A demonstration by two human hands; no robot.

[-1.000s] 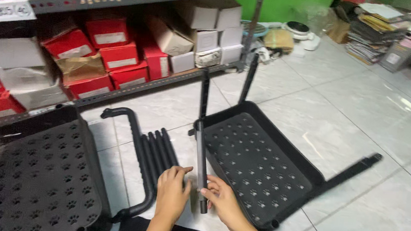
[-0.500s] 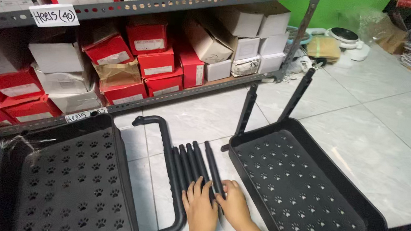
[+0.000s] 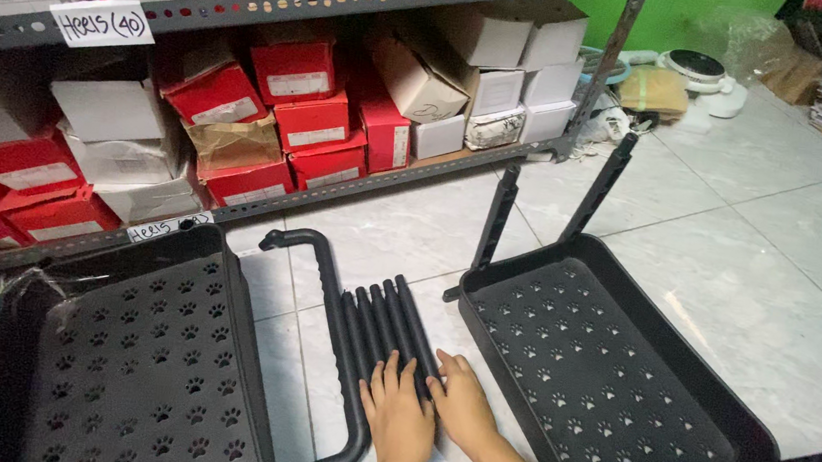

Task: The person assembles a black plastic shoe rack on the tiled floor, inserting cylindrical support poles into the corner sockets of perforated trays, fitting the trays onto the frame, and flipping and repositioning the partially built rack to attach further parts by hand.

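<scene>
Now flat, open hands (image 3: pixel 429 414) on black tubes (image 3: pixel 387 324) below red and white boxes (image 3: pixel 293 99), white handwritten label (image 3: pixel 101 23).

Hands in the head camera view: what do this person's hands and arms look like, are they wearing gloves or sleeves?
Both the left hand and the right hand are bare: no gloves, rings or wristbands show. The forearms are uncovered down to the picture's lower edge, with no sleeve in sight. Nails look short and unpainted, though they are small in the frame.
</scene>
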